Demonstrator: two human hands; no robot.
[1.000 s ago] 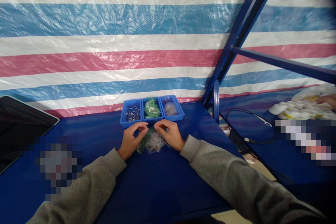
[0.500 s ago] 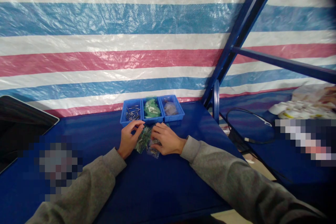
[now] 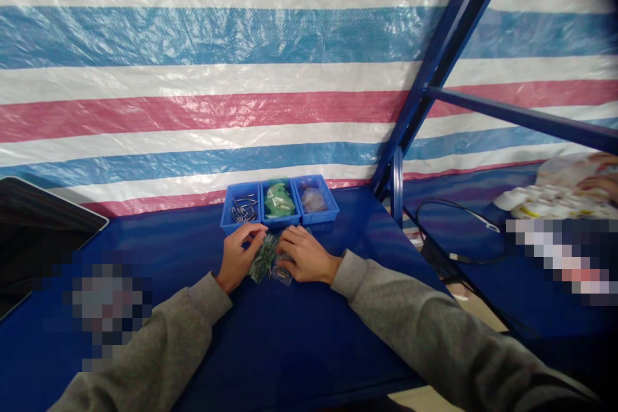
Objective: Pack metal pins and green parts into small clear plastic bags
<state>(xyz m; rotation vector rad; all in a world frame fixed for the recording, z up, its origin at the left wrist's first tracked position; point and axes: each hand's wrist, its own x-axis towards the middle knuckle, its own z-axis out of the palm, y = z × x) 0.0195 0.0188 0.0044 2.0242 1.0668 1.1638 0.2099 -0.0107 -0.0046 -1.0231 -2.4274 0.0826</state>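
Observation:
On the blue table, my left hand [image 3: 238, 257] is closed at the left edge of a green plastic bag [image 3: 262, 261] with small metal pieces showing in it. Thumb and fingertips pinch near its top. Across from it, my right hand [image 3: 309, 256] has its fingers curled over a small clear plastic bag [image 3: 282, 274], which also has small metal pieces in it. The two bags lie side by side and touch or overlap; the fingers hide part of both.
Just behind my hands stand three joined blue bins: one with metal pins [image 3: 245, 208], one with green bags [image 3: 279, 199], one with clear bags [image 3: 313, 200]. A dark screen [image 3: 38, 232] is at left. A blue metal frame [image 3: 410, 109], a cable [image 3: 463, 261] and another person's hand [image 3: 601, 177] are at right.
The clear bag's lower end has shifted slightly up toward my right hand. Both hands stay nearly in place, with only small finger movements.

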